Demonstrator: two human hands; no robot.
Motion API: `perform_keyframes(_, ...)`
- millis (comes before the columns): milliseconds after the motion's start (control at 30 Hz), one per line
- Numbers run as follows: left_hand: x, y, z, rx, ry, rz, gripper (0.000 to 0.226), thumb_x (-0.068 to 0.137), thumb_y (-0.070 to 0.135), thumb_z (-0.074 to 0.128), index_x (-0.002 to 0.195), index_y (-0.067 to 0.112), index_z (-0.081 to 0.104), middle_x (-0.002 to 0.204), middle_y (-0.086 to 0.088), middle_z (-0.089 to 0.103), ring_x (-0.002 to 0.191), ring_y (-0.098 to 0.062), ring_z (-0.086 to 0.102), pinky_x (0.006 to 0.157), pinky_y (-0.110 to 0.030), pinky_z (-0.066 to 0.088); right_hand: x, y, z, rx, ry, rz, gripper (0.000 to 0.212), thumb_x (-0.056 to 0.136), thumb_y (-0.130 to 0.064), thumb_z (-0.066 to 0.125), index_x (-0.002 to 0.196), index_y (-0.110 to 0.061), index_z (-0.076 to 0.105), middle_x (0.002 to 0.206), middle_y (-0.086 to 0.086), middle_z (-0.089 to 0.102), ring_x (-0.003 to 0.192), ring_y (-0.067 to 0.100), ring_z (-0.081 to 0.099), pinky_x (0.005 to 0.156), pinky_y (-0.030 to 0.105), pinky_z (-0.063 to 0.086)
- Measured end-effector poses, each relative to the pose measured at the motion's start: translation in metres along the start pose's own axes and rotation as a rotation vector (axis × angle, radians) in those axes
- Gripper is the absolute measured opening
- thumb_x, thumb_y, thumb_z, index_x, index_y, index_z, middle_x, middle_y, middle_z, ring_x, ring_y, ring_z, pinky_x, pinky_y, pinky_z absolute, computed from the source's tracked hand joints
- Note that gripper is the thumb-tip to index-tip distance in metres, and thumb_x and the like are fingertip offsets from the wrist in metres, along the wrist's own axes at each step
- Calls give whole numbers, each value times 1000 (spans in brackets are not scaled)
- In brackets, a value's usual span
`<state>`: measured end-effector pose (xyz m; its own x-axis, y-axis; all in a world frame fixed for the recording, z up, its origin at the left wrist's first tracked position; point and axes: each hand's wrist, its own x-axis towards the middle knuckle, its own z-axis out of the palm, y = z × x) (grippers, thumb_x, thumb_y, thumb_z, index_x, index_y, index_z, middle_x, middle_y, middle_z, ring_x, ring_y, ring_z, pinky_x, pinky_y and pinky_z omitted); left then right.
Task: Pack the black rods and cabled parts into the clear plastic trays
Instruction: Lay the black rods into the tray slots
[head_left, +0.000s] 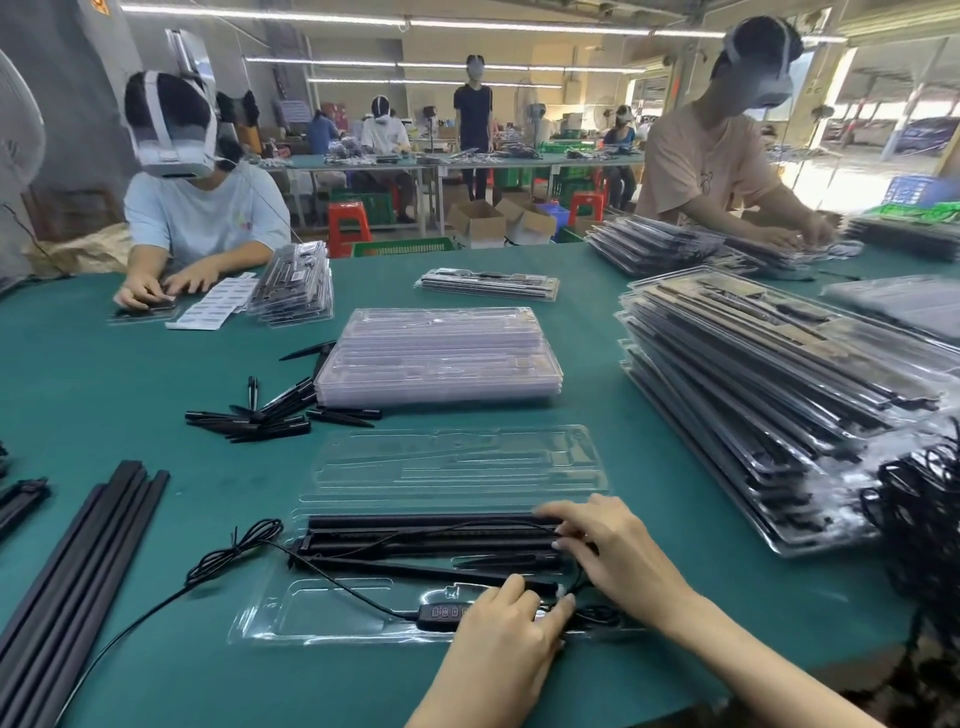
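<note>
An open clear plastic tray (322, 618) lies on the green table in front of me, its lid half (457, 462) folded away. Black rods (426, 535) lie in its upper slots, a thinner spike (415, 569) below them. A black cable (218, 561) runs from the left into the tray to a black inline controller (441, 610). My left hand (511, 629) rests on the controller's right end, fingers curled over it. My right hand (608, 545) presses its fingertips on the rods' right ends and the cable.
A stack of empty clear trays (441, 358) stands behind. Loose black spikes (270, 415) lie left of it, long black rods (78, 561) at the left edge. Packed trays (769, 395) pile high on the right, above a cable tangle (924, 509). Other workers sit across the table.
</note>
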<state>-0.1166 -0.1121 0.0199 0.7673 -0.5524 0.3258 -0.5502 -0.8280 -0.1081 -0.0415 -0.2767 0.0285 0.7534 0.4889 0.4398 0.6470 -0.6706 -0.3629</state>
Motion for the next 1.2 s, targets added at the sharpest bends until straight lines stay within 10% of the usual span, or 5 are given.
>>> perform_keyframes(200,-1,3,2,-19,-3,-20,46,43,48,87,86,35,77,49,12,52,52,-9,56,45,-12,40,-2,2,-1,-242,-65,-218,49,63,7,74,103,-21,75,76,0,60,69,21,59,63,32,52)
perform_keyframes(700,11,0,1,-274,173,-351,24,86,44,56,80,26,70,93,4,56,95,-14,54,85,-23,34,-46,6,1,-147,-170,-134,45,99,-39,34,140,-26,47,126,-14,55,114,5,39,100,25,26)
perform_keyframes(1000,15,-4,5,-176,-343,-399,51,88,42,30,125,30,63,135,9,56,123,-11,54,106,-50,27,-47,6,3,-214,-150,-163,46,99,-36,34,136,-18,53,120,-5,57,111,9,51,96,23,35)
perform_keyframes(1100,17,-30,5,-521,-157,-391,47,104,33,27,150,32,18,157,15,6,146,-5,5,118,-34,1,-48,6,4,-262,-141,-172,46,99,-37,31,136,-21,53,122,-5,56,110,7,46,94,21,33)
perform_keyframes(1200,-20,-93,-14,-640,136,-617,46,101,24,43,145,32,31,153,14,21,145,-5,14,119,-28,6,-49,7,3,-254,-159,-157,47,99,-38,29,139,-24,49,126,-7,53,111,4,42,95,19,30)
